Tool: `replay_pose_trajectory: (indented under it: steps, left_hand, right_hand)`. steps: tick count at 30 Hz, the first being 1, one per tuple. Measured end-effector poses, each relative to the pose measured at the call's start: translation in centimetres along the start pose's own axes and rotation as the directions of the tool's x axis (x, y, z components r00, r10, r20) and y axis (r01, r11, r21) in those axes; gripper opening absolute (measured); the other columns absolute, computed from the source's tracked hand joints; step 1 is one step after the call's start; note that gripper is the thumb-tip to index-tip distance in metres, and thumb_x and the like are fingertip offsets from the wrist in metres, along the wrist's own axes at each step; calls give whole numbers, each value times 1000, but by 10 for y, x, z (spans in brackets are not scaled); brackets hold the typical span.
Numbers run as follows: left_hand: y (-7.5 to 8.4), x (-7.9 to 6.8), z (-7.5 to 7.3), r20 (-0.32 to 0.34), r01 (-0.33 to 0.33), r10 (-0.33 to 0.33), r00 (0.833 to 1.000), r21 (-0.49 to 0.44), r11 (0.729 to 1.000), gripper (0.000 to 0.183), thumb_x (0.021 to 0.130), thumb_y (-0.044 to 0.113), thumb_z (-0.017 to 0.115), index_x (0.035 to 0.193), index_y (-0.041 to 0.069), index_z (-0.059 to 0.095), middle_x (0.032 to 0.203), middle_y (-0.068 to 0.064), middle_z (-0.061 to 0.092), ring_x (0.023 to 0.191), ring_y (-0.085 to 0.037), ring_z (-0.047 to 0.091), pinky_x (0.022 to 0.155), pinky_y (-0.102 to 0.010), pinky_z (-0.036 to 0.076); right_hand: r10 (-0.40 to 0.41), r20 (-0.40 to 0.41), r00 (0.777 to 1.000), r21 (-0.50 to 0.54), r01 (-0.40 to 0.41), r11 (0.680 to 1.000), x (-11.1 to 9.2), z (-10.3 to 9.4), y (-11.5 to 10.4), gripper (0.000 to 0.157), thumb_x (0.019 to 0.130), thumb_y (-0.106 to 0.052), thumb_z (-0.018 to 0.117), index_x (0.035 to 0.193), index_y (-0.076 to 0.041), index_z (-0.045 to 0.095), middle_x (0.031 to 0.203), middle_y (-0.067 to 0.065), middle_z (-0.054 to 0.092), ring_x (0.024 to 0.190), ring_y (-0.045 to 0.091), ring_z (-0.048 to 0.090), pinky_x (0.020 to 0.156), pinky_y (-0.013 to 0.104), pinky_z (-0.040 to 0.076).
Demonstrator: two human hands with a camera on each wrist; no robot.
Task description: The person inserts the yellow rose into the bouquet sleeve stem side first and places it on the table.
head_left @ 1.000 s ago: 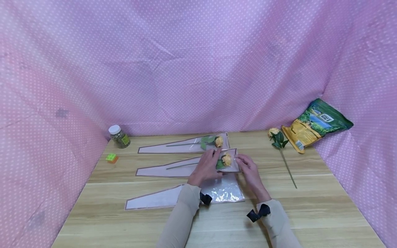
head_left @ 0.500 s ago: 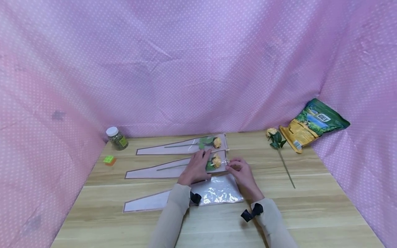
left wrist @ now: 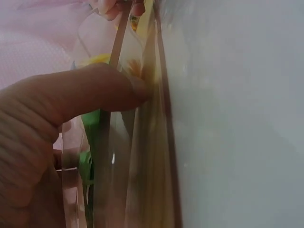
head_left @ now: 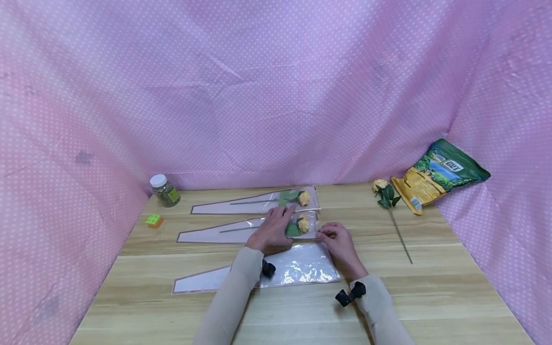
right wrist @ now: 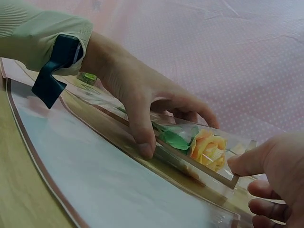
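A clear flower sleeve (head_left: 198,236) with a brown border lies across the middle of the table. Inside it is a yellow rose (head_left: 303,224), its bloom to the right, with green leaves (right wrist: 173,137). My left hand (head_left: 272,229) spans the sleeve below the bloom, thumb (left wrist: 95,90) at the near edge and fingers over the far side. At the sleeve's open right end, my right hand (head_left: 340,245) pinches the near corner between thumb and finger. Part of the stem is hidden under the left hand.
Behind lies another sleeve (head_left: 211,209) with a yellow rose; nearer the front is a flat sleeve (head_left: 297,263). A loose rose (head_left: 396,230) and a green-yellow bag (head_left: 440,175) lie at right. A jar (head_left: 166,191) and toy bricks (head_left: 154,221) stand at left.
Both hands have moved the rose-filled sleeve to the left and lowered it flat, beside the front sleeve it overlapped. In the last half second it shifted only slightly.
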State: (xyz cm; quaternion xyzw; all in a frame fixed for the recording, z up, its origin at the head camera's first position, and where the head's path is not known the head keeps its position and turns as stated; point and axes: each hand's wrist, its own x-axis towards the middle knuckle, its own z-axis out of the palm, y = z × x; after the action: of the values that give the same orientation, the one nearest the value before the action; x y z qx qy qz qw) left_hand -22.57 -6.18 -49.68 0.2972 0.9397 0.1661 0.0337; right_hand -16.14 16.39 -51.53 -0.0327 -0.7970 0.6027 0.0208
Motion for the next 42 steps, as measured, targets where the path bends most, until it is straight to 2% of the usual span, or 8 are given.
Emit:
replay_pose_trajectory:
  steps: [8,17,21,25,30,35,39,42]
  left_hand:
    - [0,4,0,7,-3,3,1000,-21,1000,107,76,38,82,160,23,19,149,-8,40,142,-31,35,120,-47,32]
    - [1,3,1,20,-6,6,1000,-31,999,110,76,41,83,161,22,16,156,-7,35,148,-27,29,124,-47,25]
    - [2,3,0,12,-23,24,1000,-11,1000,111,75,42,84,161,20,17,155,-8,36,148,-26,30,125,-46,24]
    - [5,0,-2,13,-23,23,1000,-13,1000,113,74,43,85,161,20,16,160,-11,31,150,-30,28,123,-49,25]
    - [6,-12,-6,2,-5,5,1000,-35,999,109,77,45,82,161,20,17,165,-14,22,153,-34,22,122,-54,26]
    - [7,-28,-6,-32,-40,39,999,-17,999,106,78,48,81,159,11,22,164,-20,21,153,-37,21,124,-57,18]
    - [10,-45,-2,-65,-51,50,997,0,999,107,78,50,81,157,7,24,164,-22,22,152,-41,23,123,-60,19]
    - [12,-61,3,-56,-31,30,998,-3,1000,106,80,53,77,158,7,22,164,-23,21,153,-41,21,123,-60,20]
  right_hand:
    - [-67,-24,997,-122,64,991,4,-5,4,12,87,-5,73,95,2,73,113,19,63,95,21,59,78,19,48]
    - [-127,-47,991,-217,114,970,6,-7,4,8,86,-3,73,93,1,73,105,18,67,87,15,60,75,19,47]
    - [-114,-34,993,-201,105,974,5,-8,5,11,88,-5,72,97,1,73,105,18,66,88,16,60,76,19,48]
    - [-59,-8,998,-151,58,987,0,-12,7,26,90,-8,69,115,0,67,108,18,66,92,18,59,79,20,48]
    - [-23,38,999,-122,28,992,-10,-21,12,39,95,-15,65,130,0,57,114,18,64,97,19,59,83,21,49]
    - [-53,30,998,-156,57,986,-21,-27,16,40,95,-18,67,128,1,58,113,17,65,96,15,59,84,18,49]
    - [-54,48,997,-152,61,987,-32,-30,18,40,95,-17,66,128,3,57,115,19,65,99,18,61,85,18,50]
    - [-56,72,996,-172,68,983,-42,-32,19,41,95,-16,65,130,4,56,120,21,64,105,23,62,89,21,50]
